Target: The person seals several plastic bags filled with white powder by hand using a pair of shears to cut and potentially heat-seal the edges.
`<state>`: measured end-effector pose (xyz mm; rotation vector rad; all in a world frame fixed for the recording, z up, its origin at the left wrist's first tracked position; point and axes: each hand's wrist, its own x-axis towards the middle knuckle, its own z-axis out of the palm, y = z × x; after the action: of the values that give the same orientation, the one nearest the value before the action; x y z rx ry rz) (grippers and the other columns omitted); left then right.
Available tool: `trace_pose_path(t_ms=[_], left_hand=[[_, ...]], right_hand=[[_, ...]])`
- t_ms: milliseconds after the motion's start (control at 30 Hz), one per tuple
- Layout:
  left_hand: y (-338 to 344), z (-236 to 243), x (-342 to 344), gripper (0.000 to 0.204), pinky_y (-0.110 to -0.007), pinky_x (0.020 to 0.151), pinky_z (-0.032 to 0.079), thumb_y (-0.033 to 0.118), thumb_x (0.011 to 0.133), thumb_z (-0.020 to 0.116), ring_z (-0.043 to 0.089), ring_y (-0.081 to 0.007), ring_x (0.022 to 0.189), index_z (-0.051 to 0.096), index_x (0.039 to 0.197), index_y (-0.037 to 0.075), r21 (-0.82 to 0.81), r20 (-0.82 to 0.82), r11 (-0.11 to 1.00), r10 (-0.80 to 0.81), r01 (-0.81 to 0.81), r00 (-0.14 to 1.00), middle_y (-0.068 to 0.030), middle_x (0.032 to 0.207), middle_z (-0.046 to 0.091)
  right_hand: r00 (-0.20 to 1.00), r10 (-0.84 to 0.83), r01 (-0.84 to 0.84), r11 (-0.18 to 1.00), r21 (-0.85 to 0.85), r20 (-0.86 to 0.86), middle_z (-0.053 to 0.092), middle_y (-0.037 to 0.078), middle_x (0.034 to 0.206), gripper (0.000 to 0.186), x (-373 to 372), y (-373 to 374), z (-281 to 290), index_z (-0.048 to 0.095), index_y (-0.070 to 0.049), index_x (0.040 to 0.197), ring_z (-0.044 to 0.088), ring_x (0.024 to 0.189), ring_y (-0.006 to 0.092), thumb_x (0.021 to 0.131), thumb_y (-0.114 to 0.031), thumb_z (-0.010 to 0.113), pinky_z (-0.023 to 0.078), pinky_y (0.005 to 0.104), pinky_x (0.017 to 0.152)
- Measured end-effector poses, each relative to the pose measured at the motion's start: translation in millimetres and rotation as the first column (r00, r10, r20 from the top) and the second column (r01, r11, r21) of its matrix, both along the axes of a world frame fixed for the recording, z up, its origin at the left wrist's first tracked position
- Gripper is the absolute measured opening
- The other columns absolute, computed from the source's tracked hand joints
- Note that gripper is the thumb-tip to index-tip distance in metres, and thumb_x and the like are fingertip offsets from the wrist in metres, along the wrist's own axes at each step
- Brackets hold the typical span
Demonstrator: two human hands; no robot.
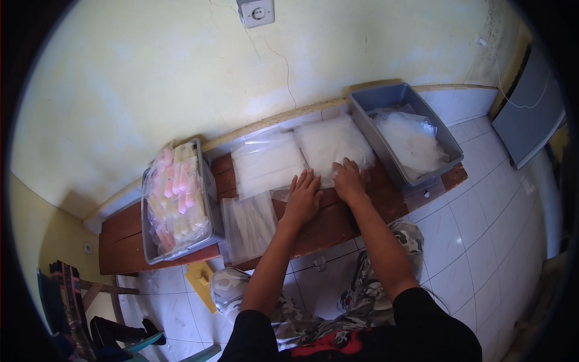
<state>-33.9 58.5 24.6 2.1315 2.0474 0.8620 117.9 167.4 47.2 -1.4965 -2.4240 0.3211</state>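
Note:
Two stacks of clear, whitish plastic bags lie side by side on a brown wooden bench: a left stack (265, 164) and a right stack (332, 137). My left hand (303, 198) rests palm down at the near edge between them, its fingers stretched and slightly apart. My right hand (350, 181) is at the near edge of the right stack, fingers bent onto the plastic; its thumb and fingertips are partly hidden. Nearer to me, left of my left forearm, lies a flat clear bag (248, 226) with pale, long strips showing in it.
A grey bin (216, 232) full of pink and pale-yellow long packets stands at the bench's left. Another grey bin (416, 176) with loose clear plastic bags stands at the right. The wooden bench (123, 241) runs along the wall. A yellow object (202, 283) is below it.

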Motion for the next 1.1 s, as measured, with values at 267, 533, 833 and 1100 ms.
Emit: trace_pose_path(t_ms=[267,533,833,1100], left_hand=[[59.9,-11.8,10.5,0.049,-0.052,0.122,0.029,0.027,0.103,0.056,0.040,-0.0417,0.147,0.053,0.145,0.002,-0.018,-0.044,0.998,0.064,-0.064,0.997,-0.0250,0.158,0.044],[88.0,-3.9,24.1,0.051,-0.051,0.118,0.032,0.031,0.103,0.056,0.042,-0.0401,0.144,0.054,0.145,0.003,-0.003,-0.094,0.989,0.148,-0.149,0.985,-0.0231,0.158,0.045],[64.8,8.2,10.8,0.048,-0.053,0.119,0.030,0.029,0.102,0.057,0.039,-0.0385,0.146,0.056,0.145,0.008,0.044,-0.073,0.987,0.159,-0.156,0.985,-0.0226,0.158,0.045],[-62.5,47.3,-39.4,0.033,-0.048,0.106,0.048,0.008,0.093,0.062,0.060,-0.0385,0.125,0.067,0.125,0.002,0.052,0.043,0.932,0.357,-0.358,0.933,-0.0201,0.131,0.067]], right_hand=[[0.998,0.005,0.001,0.995,0.099,-0.061,0.043,0.020,0.158,0.046,4.5,23.4,-14.7,0.058,-0.013,0.143,0.037,0.149,0.0389,0.098,-0.017,0.061,0.024,0.0615,0.123],[0.999,0.006,-0.006,1.000,-0.003,-0.039,0.041,0.021,0.160,0.046,22.1,30.2,-7.0,0.055,-0.011,0.146,0.035,0.150,0.0393,0.103,-0.025,0.058,0.024,0.0641,0.122],[0.991,0.047,-0.034,0.994,0.105,-0.127,0.046,0.023,0.155,0.046,8.5,23.0,-0.1,0.058,-0.007,0.143,0.043,0.144,0.0385,0.100,-0.022,0.062,0.031,0.0591,0.120],[0.803,0.333,-0.406,0.913,-0.043,-0.494,0.074,0.019,0.087,0.029,-46.9,-65.0,36.0,0.072,-0.002,0.108,0.073,0.086,0.0389,0.086,-0.019,0.079,0.057,0.0465,0.082]])
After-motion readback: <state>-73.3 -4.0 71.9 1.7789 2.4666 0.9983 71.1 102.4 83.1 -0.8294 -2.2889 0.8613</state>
